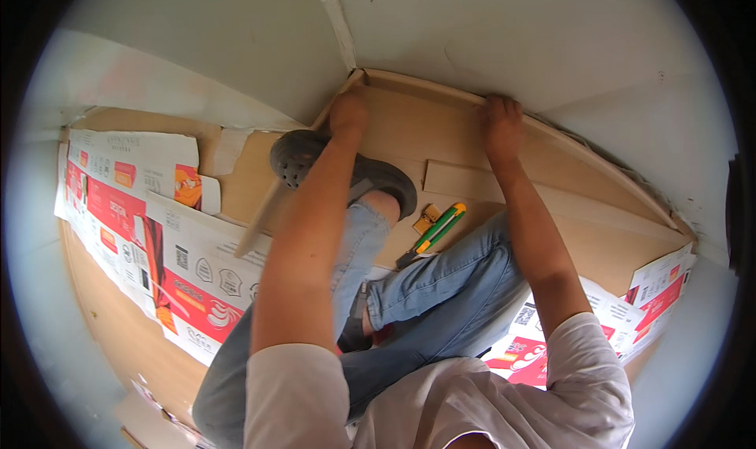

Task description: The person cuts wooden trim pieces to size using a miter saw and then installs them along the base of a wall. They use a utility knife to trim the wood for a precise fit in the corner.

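My left hand (pixel 349 112) is at the wall corner, closed against a narrow tan strip (pixel 257 221) that slants back under my forearm; its fingertips are hidden. On the right, my right hand (pixel 502 125) has its fingers curled over a second tan strip (pixel 598 158), which runs along the foot of the wall. Brown board (pixel 417 126) covers the floor between my hands. A green and yellow utility knife (pixel 437 229) lies near my knee, beside a small yellow packet (pixel 426 218). Right of it is a loose flat tan piece (pixel 457 180).
My grey clog (pixel 378 177) rests on the board, close by my left forearm. Opened printed cartons in white and red (pixel 197 284) cover the floor at left, with more (pixel 654 291) at right. Pale walls (pixel 512 40) meet in a corner ahead.
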A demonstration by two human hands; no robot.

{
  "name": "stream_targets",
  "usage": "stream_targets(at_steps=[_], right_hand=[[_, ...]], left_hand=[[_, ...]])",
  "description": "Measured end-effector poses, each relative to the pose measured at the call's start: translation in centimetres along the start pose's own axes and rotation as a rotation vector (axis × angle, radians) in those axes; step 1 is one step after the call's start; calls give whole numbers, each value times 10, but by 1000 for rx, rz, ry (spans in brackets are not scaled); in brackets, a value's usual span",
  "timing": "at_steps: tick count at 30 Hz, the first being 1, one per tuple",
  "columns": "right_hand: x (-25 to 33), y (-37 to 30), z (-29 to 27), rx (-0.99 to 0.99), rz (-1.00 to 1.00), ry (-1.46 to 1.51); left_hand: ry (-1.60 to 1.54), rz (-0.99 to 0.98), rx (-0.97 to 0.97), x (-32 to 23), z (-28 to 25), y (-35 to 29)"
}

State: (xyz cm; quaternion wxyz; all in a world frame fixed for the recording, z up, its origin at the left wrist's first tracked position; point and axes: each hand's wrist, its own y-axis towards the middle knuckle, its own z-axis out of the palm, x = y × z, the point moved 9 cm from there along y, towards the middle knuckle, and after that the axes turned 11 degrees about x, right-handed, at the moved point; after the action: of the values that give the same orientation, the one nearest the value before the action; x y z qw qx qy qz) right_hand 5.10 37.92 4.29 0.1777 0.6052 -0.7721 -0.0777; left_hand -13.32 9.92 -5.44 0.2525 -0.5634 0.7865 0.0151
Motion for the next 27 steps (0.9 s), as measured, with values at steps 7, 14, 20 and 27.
stream_targets(at_steps=[7,14,20,27], right_hand=[[-7,-6,-8,-20,54,1],[-14,-10,6,-2,45,-32],[-1,-3,-5,10,48,61],[-27,-13,-13,-31,89,-52]], left_hand=[[134,415,524,-62,-114,-146],[322,121,390,75,-201,-253],[277,125,97,144,-139,-281],[90,-77,110,157,-84,-234]])
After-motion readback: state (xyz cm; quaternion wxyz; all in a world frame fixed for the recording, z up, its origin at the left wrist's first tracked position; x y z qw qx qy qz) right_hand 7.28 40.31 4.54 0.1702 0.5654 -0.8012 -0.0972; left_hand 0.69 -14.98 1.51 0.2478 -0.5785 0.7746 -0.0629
